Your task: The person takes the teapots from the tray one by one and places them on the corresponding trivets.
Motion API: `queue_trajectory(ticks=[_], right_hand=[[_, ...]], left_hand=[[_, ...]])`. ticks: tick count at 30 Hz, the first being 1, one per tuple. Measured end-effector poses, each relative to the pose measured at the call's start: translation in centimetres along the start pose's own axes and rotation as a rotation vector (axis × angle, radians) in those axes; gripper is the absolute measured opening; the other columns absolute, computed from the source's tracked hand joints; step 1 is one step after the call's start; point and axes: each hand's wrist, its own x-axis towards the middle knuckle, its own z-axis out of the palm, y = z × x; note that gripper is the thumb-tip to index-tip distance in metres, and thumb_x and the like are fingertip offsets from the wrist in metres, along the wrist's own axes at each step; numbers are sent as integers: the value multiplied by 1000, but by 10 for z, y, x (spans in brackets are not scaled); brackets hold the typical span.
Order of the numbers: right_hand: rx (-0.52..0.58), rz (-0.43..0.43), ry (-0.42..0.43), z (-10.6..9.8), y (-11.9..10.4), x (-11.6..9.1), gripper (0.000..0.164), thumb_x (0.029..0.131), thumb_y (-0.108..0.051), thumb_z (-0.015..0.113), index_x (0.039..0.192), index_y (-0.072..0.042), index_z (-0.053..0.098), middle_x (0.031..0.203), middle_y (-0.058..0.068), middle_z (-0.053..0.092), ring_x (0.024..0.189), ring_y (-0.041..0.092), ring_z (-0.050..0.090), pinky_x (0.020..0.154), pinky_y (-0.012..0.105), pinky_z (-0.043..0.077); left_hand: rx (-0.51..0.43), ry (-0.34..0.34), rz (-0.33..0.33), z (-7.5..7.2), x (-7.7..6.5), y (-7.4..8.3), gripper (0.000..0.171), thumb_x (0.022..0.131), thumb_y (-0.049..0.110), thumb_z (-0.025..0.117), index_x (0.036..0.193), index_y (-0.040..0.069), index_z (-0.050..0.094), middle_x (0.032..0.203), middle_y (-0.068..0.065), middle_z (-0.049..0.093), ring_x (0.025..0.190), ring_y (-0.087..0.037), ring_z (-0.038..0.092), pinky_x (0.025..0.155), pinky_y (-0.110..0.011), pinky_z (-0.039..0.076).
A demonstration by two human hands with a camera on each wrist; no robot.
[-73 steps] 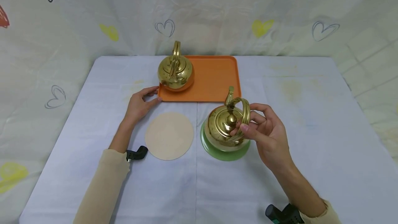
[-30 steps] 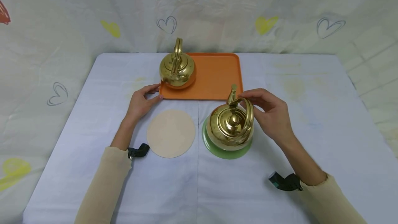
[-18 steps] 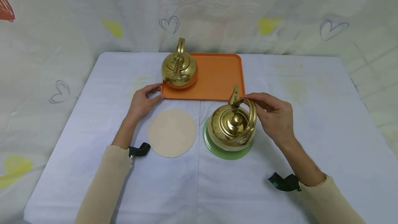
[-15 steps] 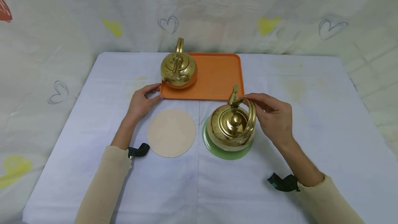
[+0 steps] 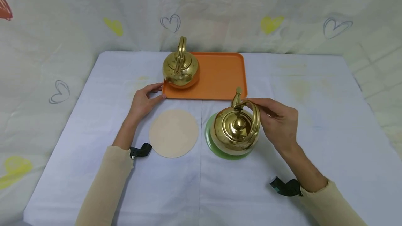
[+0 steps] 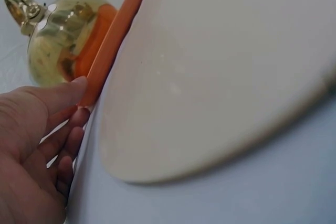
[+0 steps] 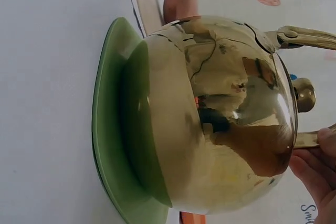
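A brass kettle (image 5: 235,130) with an arched handle sits over a green plate (image 5: 211,142). My right hand (image 5: 280,120) grips that handle near the spout, thumb and fingers around it in the right wrist view. Whether the kettle's base touches the plate, I cannot tell. At the back, an orange tray (image 5: 223,76) bears a second brass kettle (image 5: 180,69) at its left end. My left hand (image 5: 142,102) holds the tray's front left corner; its thumb (image 6: 68,92) lies on the rim, with the other fingers at the outer side and partly hidden.
A round cream plate (image 5: 173,133) lies left of the green one, in front of the tray. White cloth (image 5: 314,114) covers the table. Behind it hangs a pale sheet (image 5: 213,13) printed with hearts and "Smile".
My right hand has moved from the handle's side to its end near the spout. The front kettle has shifted slightly toward me over the green plate. My left hand stays at the tray corner.
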Motion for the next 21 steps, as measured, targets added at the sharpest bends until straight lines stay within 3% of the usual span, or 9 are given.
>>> queue_trajectory(ticks=[15,21], right_hand=[[-65,3,-27,-1,-6,3,22,82,20,75,98,6,80,99,5,82,93,1,77,80,18,59],[-1,57,-54,-3,-6,2,23,82,21,74,99,8,79,100,-1,81,93,5,77,83,20,60]], left_hand=[[-2,-8,-8,-3,-1,4,53,96,29,76,147,19,62,139,-10,68,130,-28,58,102,-38,39],[1,-8,-26,-1,-1,4,53,96,28,76,147,19,62,138,-10,68,131,-27,57,106,-42,40]])
